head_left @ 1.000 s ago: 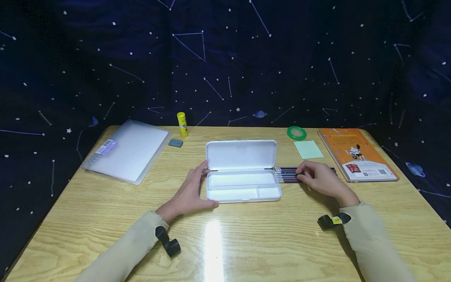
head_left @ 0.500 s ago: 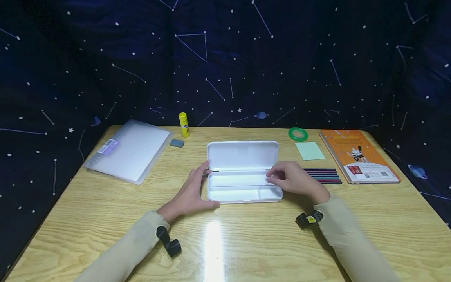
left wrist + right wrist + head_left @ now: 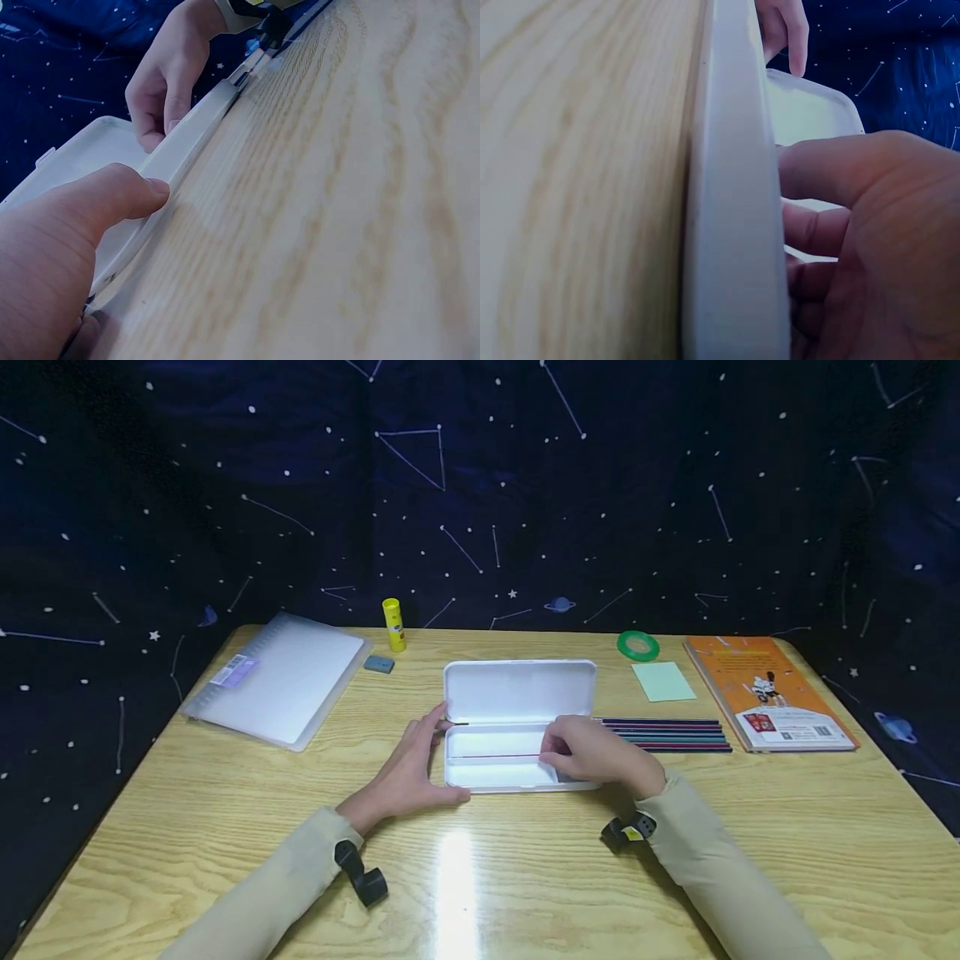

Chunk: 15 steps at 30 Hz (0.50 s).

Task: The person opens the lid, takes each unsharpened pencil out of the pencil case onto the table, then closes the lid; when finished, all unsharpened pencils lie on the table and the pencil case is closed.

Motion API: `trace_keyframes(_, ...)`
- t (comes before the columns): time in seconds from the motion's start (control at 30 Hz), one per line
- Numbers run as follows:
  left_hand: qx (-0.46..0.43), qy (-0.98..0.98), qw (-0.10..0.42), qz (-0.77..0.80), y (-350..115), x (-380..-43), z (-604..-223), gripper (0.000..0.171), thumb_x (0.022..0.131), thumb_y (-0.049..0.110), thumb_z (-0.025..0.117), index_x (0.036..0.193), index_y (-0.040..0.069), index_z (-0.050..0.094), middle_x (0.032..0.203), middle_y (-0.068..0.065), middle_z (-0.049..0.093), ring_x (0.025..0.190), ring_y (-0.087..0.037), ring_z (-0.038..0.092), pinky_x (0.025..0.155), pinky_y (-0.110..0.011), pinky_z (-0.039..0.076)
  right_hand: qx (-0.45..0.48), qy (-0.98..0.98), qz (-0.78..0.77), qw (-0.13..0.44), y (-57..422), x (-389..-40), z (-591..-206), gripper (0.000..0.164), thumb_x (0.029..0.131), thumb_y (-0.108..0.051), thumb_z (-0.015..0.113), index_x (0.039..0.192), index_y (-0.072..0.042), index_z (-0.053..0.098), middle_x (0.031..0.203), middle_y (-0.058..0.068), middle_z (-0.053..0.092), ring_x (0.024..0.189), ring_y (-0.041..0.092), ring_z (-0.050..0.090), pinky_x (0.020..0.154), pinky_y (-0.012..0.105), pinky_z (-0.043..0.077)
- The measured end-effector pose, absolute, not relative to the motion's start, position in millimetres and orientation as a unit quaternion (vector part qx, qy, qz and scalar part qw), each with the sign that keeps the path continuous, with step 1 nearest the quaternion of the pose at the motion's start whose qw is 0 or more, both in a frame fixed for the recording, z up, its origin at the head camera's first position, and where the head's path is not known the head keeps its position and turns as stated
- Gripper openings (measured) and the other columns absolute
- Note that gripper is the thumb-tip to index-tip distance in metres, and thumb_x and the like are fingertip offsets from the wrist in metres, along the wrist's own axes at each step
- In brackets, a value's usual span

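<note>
An open white pencil case (image 3: pixel 495 775) lies in the middle of the table, its lid (image 3: pixel 519 691) raised at the back. My left hand (image 3: pixel 408 777) holds the case's left end, thumb on the front edge and fingers round the far side. In the left wrist view the thumb (image 3: pixel 124 196) presses on the case rim. Inside the case my right hand (image 3: pixel 592 750) has curled fingers at the right end of a thin dark red pencil (image 3: pixel 495 756), which lies along the divider; the fingertips are partly hidden. Several dark pencils (image 3: pixel 675 735) lie side by side to the right.
A clear-covered notebook (image 3: pixel 281 681) lies at the left. Behind the case are a yellow glue stick (image 3: pixel 394 625) and a grey-blue eraser (image 3: pixel 379 664). Green tape (image 3: pixel 638 646), a pale sticky-note pad (image 3: pixel 663 682) and an orange book (image 3: pixel 768 693) lie at the back right.
My right hand has moved left from the row of pencils to inside the case, where a dark red pencil now shows. The left hand stays on the case's left end.
</note>
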<state>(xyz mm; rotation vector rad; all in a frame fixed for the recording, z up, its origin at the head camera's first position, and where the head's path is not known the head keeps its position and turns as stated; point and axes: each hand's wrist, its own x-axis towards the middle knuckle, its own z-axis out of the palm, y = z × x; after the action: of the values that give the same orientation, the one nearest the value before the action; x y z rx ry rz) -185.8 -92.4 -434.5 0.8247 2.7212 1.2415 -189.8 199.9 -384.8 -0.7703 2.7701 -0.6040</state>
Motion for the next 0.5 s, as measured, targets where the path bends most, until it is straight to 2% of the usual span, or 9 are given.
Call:
trace_keyframes(0.33, 0.269, 0.876, 0.010, 0.400, -92.4, -185.6, -434.1, 0.123, 0.060, 0.038, 0.087, 0.154, 0.011, 0.013, 0.136, -0.005, 0.046, 0.115, -0.020, 0.044, 0.100, -0.039, 0.043, -0.248, 0.930, -0.249, 0.106, 200.9, -191.4, -386.2, 0.009, 0.089, -0.017, 0.069, 0.085, -0.012, 0.062, 0.072, -0.003, 0.055, 0.067, 0.010, 0.048, 0.061, 0.022, 0.041)
trace_keyframes(0.5, 0.276, 0.874, 0.007, 0.401, -91.9, -186.1, -434.8, 0.123, 0.060, 0.039, 0.088, 0.154, 0.010, 0.014, 0.135, -0.004, 0.047, 0.116, -0.019, 0.044, 0.101, -0.038, 0.043, -0.269, 0.915, -0.291, 0.081, 208.1, -189.4, -383.3, 0.003, 0.088, -0.010, 0.068, 0.090, -0.010, 0.066, 0.077, -0.004, 0.056, 0.071, 0.010, 0.048, 0.064, 0.022, 0.042)
